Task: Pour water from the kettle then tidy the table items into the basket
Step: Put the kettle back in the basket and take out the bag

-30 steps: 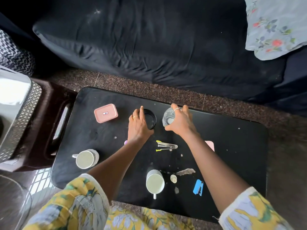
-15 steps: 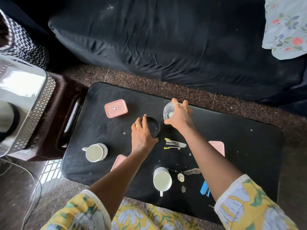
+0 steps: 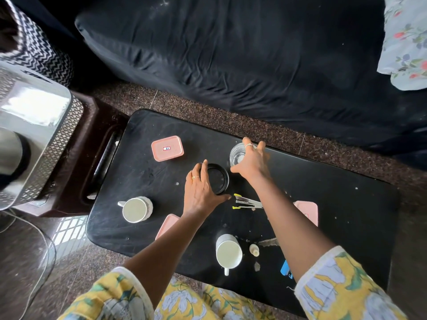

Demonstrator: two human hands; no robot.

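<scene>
A clear glass (image 3: 237, 155) with water in it is near the far edge of the black table (image 3: 335, 204). My right hand (image 3: 253, 163) grips it from the right, fingers curled over the rim. A black round holder (image 3: 219, 179) lies just in front of the glass. My left hand (image 3: 200, 191) holds the holder, fingers along its left rim and thumb at its near edge. At the left, a silver mesh basket (image 3: 62, 146) stands on a brown stool, with a steel kettle (image 3: 11, 155) partly in view inside it.
On the table lie a pink box (image 3: 167, 148), two white mugs (image 3: 136, 209) (image 3: 228, 251), a stapler (image 3: 247, 202), a pink lid (image 3: 166, 226), another pink box (image 3: 308, 212), a small bottle (image 3: 254, 249) and a blue item (image 3: 285, 269). A dark sofa (image 3: 231, 65) runs behind.
My right hand has carried the glass away from the black holder toward the table's far edge. My left hand stays at the holder. The view has shifted left.
</scene>
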